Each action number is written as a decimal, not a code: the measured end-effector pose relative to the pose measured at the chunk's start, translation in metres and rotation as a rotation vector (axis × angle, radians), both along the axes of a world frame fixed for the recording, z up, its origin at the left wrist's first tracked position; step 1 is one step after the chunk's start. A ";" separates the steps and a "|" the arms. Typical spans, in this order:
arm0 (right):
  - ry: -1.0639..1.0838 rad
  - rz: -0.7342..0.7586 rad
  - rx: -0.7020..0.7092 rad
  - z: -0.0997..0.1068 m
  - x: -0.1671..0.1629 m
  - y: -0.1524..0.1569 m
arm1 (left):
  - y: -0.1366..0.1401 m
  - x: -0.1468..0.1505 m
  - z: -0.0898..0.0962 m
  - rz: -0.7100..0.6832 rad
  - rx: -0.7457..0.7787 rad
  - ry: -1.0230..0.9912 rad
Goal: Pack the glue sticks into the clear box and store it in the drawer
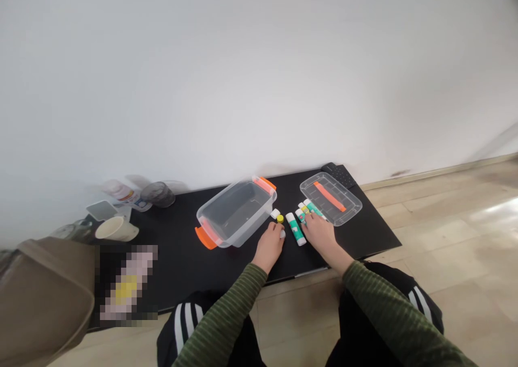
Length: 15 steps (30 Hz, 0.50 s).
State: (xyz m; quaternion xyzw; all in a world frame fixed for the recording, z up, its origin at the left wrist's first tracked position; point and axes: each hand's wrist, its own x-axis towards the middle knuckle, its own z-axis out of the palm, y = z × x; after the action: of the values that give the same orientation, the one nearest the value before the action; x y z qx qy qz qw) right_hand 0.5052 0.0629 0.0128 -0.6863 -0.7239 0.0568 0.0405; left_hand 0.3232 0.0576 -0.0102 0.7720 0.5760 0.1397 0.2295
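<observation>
My left hand point(270, 244) rests on the black mat point(182, 253), its fingertips touching a small glue stick with a yellow cap point(278, 216) beside the clear plastic box point(236, 212) with orange handles. My right hand point(319, 232) lies over a row of green and white glue sticks point(306, 209). One green glue stick point(295, 229) sits free between the two hands. Whether either hand grips a stick cannot be told.
The box's clear lid point(331, 198) with an orange strip lies at the back right, next to a dark remote-like object point(339, 172). Cups, a jar and a bottle point(121, 197) stand at the left. A brown bag point(44, 297) sits at the near left. A white wall rises behind the mat.
</observation>
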 end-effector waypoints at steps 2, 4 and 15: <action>-0.007 -0.021 -0.009 0.001 0.004 0.001 | -0.001 -0.001 0.000 0.000 -0.002 -0.005; -0.012 -0.035 -0.016 0.001 0.006 0.001 | -0.001 -0.002 0.002 0.006 -0.011 -0.032; -0.016 -0.075 -0.135 -0.002 0.003 0.003 | -0.002 -0.006 0.017 0.233 -0.280 -0.877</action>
State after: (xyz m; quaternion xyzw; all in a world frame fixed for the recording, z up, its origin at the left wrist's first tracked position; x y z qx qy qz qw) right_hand 0.5084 0.0658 0.0111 -0.7147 -0.6923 0.0987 -0.0095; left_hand 0.3175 0.0554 0.0070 0.5322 0.5208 0.3983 0.5355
